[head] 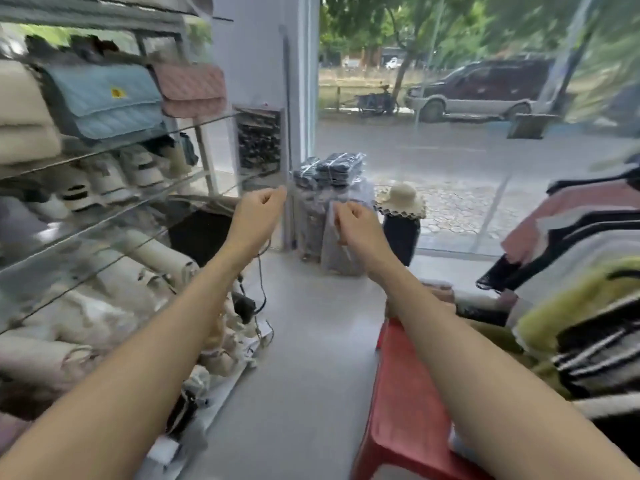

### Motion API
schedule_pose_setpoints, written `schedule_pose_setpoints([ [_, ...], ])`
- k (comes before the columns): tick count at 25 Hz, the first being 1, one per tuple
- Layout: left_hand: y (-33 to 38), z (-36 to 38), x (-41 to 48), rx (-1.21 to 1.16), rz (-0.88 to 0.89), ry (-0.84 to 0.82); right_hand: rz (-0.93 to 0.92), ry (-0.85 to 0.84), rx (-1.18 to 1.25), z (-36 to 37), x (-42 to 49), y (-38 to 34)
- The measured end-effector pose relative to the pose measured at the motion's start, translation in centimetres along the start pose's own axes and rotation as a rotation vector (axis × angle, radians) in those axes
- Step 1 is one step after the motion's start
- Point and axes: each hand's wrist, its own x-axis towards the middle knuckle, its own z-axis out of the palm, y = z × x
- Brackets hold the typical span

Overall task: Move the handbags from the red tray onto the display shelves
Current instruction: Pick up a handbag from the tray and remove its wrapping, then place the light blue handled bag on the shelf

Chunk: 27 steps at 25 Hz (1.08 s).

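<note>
Straight ahead of the fingers, bare grey floor [304, 341] runs open to the glass front [485, 150]. A wrapped stack [329, 174] of dark goods and a hat [401, 199] on a dark stand close off the far end. Both the left hand [261, 206] and the right hand [353, 220] hover apart with fingers curled in. Blur hides whether they pinch anything, so that cannot be told. Left of the fingers, glass shelves [194, 126] push their edges toward the aisle. They carry a blue bag [104, 98], a pink bag [190, 88] and, lower down, cream bags [156, 261]. A black cable [261, 289] dangles just below the left wrist. Below and right of the fingers, the red tray [405, 393] lies under the right forearm, its contents hidden. Past it, folded clothes [571, 306] crowd the right side.
</note>
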Motion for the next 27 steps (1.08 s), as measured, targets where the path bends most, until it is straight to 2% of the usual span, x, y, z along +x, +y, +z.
schedule_pose_setpoints([
  [5, -1.1, 13.5, -1.6, -0.031, -0.059, -0.259, 0.2, 0.263, -0.062, -9.6, -3.2, 8.4],
  [9, -3.8, 21.9, -4.3, -0.015, -0.137, -0.459, 0.4, 0.407, -0.079, -13.0, -6.0, 15.3],
  [14, -9.5, 29.9, -6.8, 0.056, -0.242, -0.698, 0.627, 0.519, -0.072, -14.1, -9.2, 23.3],
  [20, -16.9, 39.2, -10.0, 0.14, -0.431, -1.017, 0.993, 0.685, 0.002, -13.2, -11.9, 33.1],
  [23, -20.6, 44.9, -12.7, 0.167, -0.581, -1.196, 1.138, 0.738, -0.005, -13.6, -13.1, 37.4],
  [25, -22.1, 46.8, -14.2, 0.195, -0.693, -1.242, 1.195, 0.741, -0.003, -13.7, -14.2, 38.7],
  [27, -23.6, 49.6, -15.4, 0.197, -0.764, -1.212, 1.232, 0.782, 0.022, -13.9, -14.6, 40.8],
])
